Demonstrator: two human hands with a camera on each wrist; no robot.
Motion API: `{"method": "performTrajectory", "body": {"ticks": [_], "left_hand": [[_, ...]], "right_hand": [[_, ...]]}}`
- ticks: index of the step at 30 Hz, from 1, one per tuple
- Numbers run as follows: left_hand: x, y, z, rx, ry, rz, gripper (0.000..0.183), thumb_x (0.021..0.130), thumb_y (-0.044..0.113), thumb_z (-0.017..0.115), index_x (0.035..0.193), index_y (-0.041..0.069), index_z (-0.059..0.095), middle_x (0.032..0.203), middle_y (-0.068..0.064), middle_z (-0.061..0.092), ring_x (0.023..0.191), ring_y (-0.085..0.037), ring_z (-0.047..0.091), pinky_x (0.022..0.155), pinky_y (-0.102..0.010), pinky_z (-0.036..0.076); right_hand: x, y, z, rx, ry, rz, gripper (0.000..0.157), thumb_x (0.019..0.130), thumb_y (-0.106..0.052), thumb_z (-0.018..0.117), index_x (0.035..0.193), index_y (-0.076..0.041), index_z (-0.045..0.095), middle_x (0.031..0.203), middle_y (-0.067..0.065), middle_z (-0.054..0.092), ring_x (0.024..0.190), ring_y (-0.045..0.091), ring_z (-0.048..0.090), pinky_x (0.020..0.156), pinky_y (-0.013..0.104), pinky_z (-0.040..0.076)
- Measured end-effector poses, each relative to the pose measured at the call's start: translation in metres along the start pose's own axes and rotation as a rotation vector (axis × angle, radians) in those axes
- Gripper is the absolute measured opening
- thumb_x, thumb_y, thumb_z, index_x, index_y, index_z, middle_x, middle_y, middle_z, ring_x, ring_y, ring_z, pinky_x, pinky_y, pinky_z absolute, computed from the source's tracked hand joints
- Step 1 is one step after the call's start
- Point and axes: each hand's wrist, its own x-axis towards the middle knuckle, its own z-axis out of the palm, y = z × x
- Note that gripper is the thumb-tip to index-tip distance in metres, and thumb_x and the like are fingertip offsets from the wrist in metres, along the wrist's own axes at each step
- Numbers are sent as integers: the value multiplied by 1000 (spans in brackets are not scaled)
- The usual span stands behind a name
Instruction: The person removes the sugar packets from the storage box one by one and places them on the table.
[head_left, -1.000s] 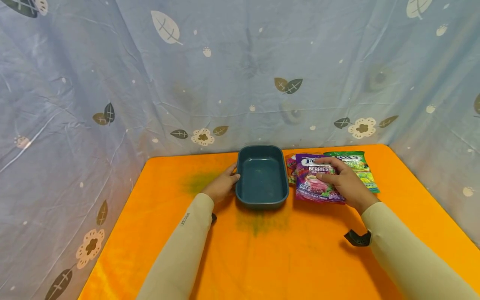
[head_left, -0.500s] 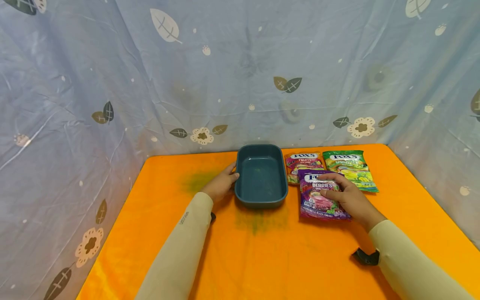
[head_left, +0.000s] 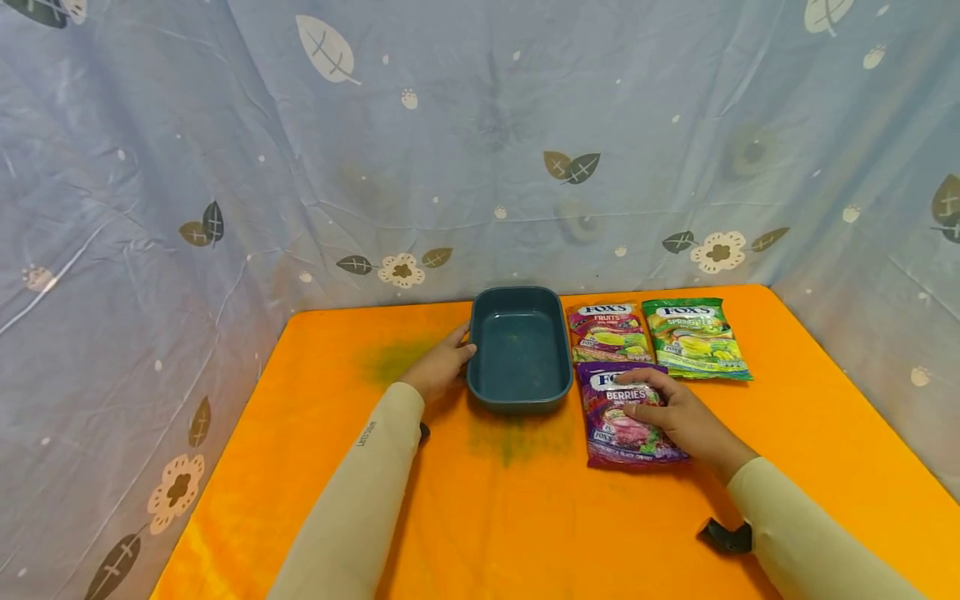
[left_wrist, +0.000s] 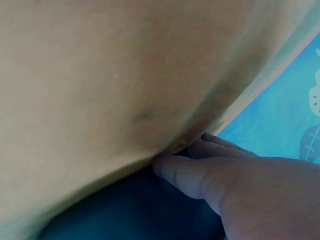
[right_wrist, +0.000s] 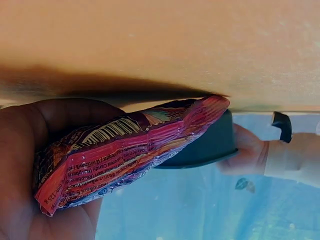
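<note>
My right hand point(head_left: 686, 423) grips a purple bag of Fox's Berries candy point(head_left: 621, 429) by its right side. In the right wrist view, fingers go round the near end of this candy bag point(right_wrist: 135, 147); its far end is close to the tabletop. My left hand point(head_left: 444, 363) rests against the left side of a dark teal rectangular dish point(head_left: 520, 354) that has nothing in it. Seen from the left wrist, the fingers of the left hand point(left_wrist: 240, 180) lie fairly straight along the dish's wall.
Behind the held bag lies a red and orange Fox's Fruits candy bag point(head_left: 609, 332), just right of the dish. A green Fox's Spring Tea candy bag point(head_left: 697, 340) lies farther right. The orange tabletop point(head_left: 517, 517) backs onto a patterned grey-blue curtain point(head_left: 480, 167).
My right hand has brought the Berries bag toward me, off the Fruits bag, then slightly left. The Fruits and Spring Tea bags now show fully. My left hand stays at the dish.
</note>
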Motion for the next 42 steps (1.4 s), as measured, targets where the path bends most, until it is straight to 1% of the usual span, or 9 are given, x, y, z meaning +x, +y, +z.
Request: {"method": "performTrajectory", "body": {"ticks": [9,13,17,22,27,31,34,38,42], "left_hand": [[3,-2,-1,-5,3,-16,56,105,21,39,155,29,13,152,-8,29,126,-25,45,93,-45,46],[4,-3,-3,7,4,-30,56,105,22,39,155,30,14,152,-6,29,126,-24,46,94,-44,45],[3,-3,-2,18,9,-33,56,105,23,39,155,29,14,153,-4,27,127,-22,44,94,-44,45],[1,-1,-1,37,10,-39,57,105,25,39,155,30,13,153,-6,27,126,-23,46,95,-45,45],[-1,3,-1,31,6,-38,57,105,24,39,155,30,12,152,-8,28,124,-25,47,97,-47,42],[-1,7,0,33,6,-34,57,105,23,38,155,30,12,152,-8,28,124,-25,47,97,-47,42],[0,7,1,47,5,-31,57,105,23,39,155,30,12,152,-8,28,125,-24,47,97,-47,42],[1,5,0,50,9,-32,57,105,23,39,155,29,13,152,-9,29,124,-24,47,97,-47,42],[1,3,0,72,33,-30,56,105,21,40,155,26,15,149,-10,33,120,-25,51,98,-46,42]], "right_hand": [[1,0,3,-24,-26,64,53,92,-36,64,141,-32,45,137,15,37,103,35,58,81,43,52],[2,-4,0,-78,-39,82,59,92,-38,63,145,-38,37,140,15,35,105,34,56,83,42,51],[0,-5,-4,-151,-43,70,65,91,-40,63,148,-40,30,143,16,30,108,33,54,88,44,48],[-4,-6,-16,-137,-67,72,67,92,-38,63,149,-34,29,141,17,35,110,34,52,89,43,48],[-5,-3,-25,-157,-52,55,63,94,-34,62,149,-30,32,139,21,38,113,35,51,91,44,46],[-3,-4,-26,-227,-37,29,62,93,-37,62,148,-32,33,140,18,36,117,37,45,94,50,42],[-3,-7,-24,-311,-9,16,62,92,-41,62,148,-32,35,136,17,39,116,37,43,92,52,41],[-6,-13,-25,-439,52,20,64,92,-42,62,148,-24,35,128,21,45,112,40,45,88,55,43],[-10,-19,-31,-511,118,8,64,95,-38,60,149,-14,33,130,25,46,114,43,45,90,59,42]]}}
